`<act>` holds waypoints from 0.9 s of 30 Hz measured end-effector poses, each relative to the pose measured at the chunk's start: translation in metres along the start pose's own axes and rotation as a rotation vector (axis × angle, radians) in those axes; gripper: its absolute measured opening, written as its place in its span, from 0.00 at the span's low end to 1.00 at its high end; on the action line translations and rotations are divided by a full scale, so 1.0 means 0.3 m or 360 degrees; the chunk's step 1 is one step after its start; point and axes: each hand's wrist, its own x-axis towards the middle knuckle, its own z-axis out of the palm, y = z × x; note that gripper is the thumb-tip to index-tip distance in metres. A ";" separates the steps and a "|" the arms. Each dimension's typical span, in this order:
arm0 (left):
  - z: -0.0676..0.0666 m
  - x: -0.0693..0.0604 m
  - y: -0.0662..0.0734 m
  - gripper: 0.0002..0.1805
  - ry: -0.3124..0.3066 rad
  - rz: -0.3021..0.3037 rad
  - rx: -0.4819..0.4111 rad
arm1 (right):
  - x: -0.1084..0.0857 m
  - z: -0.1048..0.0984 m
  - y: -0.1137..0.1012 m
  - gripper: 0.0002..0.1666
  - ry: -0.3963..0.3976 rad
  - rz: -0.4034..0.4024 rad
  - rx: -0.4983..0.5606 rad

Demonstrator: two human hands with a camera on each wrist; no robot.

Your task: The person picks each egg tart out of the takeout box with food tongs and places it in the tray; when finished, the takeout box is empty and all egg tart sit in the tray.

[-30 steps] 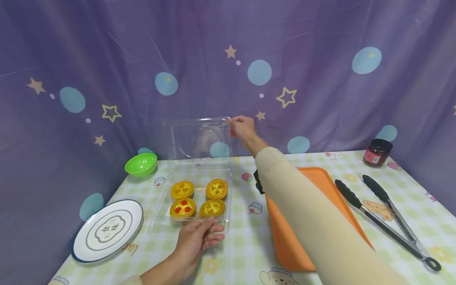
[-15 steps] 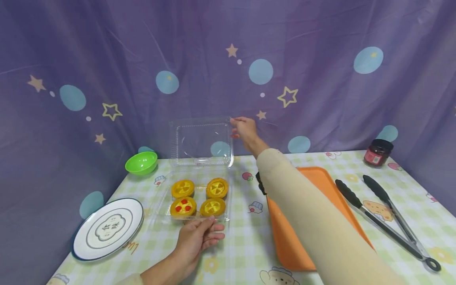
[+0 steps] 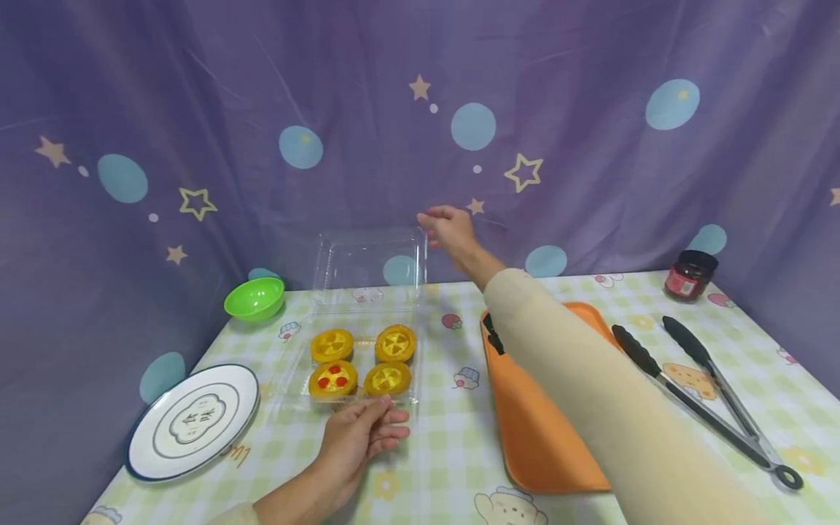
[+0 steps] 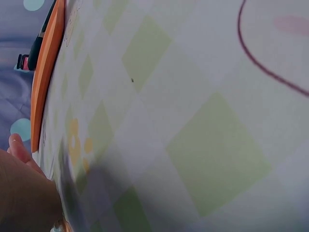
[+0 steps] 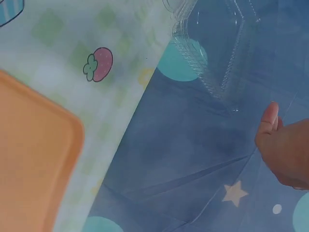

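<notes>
A clear plastic container [image 3: 298, 372] lies with its lid [image 3: 367, 255] raised and leaning back at the rear. Several yellow tarts stand in its base, one with red dots [image 3: 332, 380]. My left hand [image 3: 351, 437] is at the front rim, thumb on the edge, the other fingers loosely bent to the right; part of its grip is hidden. My right hand [image 3: 453, 230] hovers by the lid's upper right corner. In the right wrist view a gap shows between the right hand [image 5: 285, 147] and the lid [image 5: 227, 72], with nothing held.
An orange tray [image 3: 545, 430] lies right of the container, partly under my right sleeve, with a black object [image 3: 492, 335] at its left edge. Tongs [image 3: 709, 394] and a dark jar [image 3: 690, 275] are farther right. A green bowl [image 3: 256, 299] and a white plate [image 3: 193, 423] stand left.
The lid has tilted farther back and its upper edge sits lower. My right hand has let go of its corner. My left hand has stayed at the front rim.
</notes>
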 end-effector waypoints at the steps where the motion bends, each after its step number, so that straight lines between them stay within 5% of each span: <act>1: -0.001 0.000 0.000 0.24 0.0005 -0.0001 0.0000 | -0.005 -0.004 -0.003 0.22 -0.0024 -0.0013 -0.0020; 11: -0.005 -0.001 -0.001 0.23 0.0020 -0.0024 -0.0024 | -0.099 -0.117 -0.040 0.27 -0.0224 -0.0187 -0.0299; 19: -0.005 0.002 -0.002 0.24 0.0014 -0.0040 -0.0044 | -0.253 -0.315 -0.057 0.36 -0.0221 -0.0200 -0.0719; 27: -0.007 0.003 0.000 0.23 0.0012 -0.0047 -0.0046 | -0.421 -0.545 0.007 0.42 -0.0141 -0.0211 -0.1118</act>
